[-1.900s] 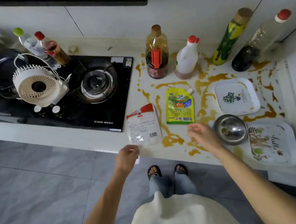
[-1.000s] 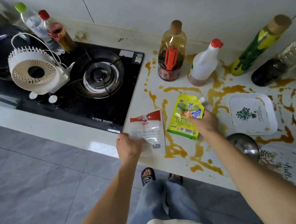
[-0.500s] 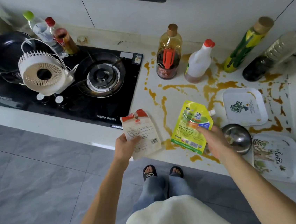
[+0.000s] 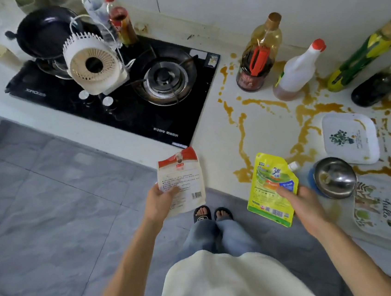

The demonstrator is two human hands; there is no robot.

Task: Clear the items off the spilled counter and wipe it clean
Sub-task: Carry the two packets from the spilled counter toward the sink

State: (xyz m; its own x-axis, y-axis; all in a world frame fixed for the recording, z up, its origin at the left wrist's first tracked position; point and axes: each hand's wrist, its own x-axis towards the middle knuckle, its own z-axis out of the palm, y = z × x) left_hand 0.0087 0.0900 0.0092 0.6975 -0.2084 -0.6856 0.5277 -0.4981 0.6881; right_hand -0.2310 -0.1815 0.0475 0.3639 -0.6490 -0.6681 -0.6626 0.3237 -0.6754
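My left hand (image 4: 159, 201) grips a white packet with a red top (image 4: 183, 178), held in the air off the counter's front edge. A yellow-green spouted pouch (image 4: 270, 188) is pinched by my right hand (image 4: 304, 205), also lifted in front of the counter. The white counter (image 4: 264, 126) carries trails and blots of brown sauce (image 4: 243, 142). On it stand a steel bowl (image 4: 334, 178), a white square plate with a plant print (image 4: 350, 137) and a white tray with "hello" lettering (image 4: 384, 207).
Several bottles line the back wall: an oil bottle with a red handle (image 4: 258, 54), a white red-capped bottle (image 4: 298, 73), a green-yellow bottle (image 4: 363, 58) and a dark one (image 4: 381, 85). To the left, a black gas hob (image 4: 136, 98) holds a white fan (image 4: 93, 64) and a black pan (image 4: 44, 31).
Both hands reached to the counter, took hold of the white packet and the yellow-green pouch, and lifted them back off the counter toward me. The view shifted left.
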